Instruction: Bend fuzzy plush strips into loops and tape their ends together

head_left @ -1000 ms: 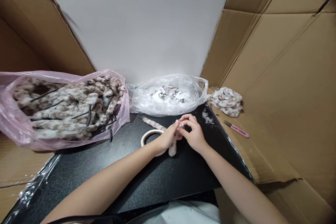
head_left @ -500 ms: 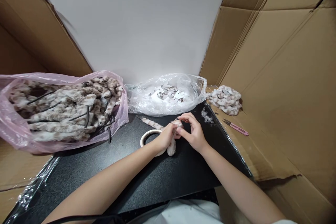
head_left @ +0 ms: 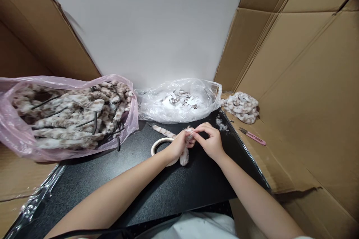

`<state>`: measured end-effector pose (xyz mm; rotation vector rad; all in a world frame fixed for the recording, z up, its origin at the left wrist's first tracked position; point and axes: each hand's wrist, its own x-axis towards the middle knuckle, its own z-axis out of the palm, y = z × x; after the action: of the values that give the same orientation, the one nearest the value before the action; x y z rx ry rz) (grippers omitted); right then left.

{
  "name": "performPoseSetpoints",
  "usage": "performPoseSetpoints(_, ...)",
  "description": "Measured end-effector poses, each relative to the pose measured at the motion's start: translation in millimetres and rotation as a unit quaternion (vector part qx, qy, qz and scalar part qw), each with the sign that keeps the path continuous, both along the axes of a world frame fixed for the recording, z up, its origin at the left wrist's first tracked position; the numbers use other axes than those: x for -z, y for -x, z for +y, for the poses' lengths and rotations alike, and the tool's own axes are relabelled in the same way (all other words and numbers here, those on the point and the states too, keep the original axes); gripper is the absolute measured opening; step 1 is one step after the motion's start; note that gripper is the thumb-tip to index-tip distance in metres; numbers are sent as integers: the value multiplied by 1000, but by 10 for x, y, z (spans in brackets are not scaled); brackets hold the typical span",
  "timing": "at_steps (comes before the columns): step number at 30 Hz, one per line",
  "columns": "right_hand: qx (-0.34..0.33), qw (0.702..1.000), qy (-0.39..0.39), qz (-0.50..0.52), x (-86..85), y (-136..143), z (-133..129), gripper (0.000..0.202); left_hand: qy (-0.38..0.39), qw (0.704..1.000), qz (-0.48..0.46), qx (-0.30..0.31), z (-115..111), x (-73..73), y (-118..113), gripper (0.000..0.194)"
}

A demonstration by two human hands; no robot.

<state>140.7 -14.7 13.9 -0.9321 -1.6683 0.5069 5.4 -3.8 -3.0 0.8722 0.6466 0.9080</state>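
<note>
The black tabletop (head_left: 196, 186) is edged with film. On it are borne a tape roll (head_left: 153, 148), loose fluff (head_left: 221, 124), and parts of a furry strip (head_left: 163, 131), clear bag (head_left: 176, 116) and pink bag (head_left: 131, 124).

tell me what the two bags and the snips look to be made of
Pink bag: thin, glossy plastic film, judging by its see-through creases.
Clear bag: similar film, crinkled and shiny.
Snips: dark blades, probably metal; pink handle, perhaps plastic.
</note>
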Motion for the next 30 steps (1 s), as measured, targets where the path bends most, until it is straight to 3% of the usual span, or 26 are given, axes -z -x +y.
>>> performPoseSetpoints(7, -6, 999, 21, -37, 45, -1, 45, 10, -3, 1000, 26, -3, -8, -53, -10, 20)
performPoseSetpoints(11, -29, 997, 71, 11, 68, 15, 45, 13, -26, 999, 17, 7, 0, -28, -7, 20)
performPoseSetpoints(15, -70, 989, 115, 66, 76, -8, 46, 14, -65, 997, 22, -25, 6, -2, -11, 20)
performPoseSetpoints(18, -63, 982, 145, 104, 54, -39, 49, 15, -103, 993, 48, -35, -9, -11, -15, 21)
performPoseSetpoints(25, -124, 973, 180, 75, -5, -59, 53, 20, -142, 987, 74, -26, -24, 11, -2, 22)
performPoseSetpoints(30, -110, 973, 189, 67, 25, -54, 62, 17, -145, 985, 92, -24, -31, 7, 4, 24)
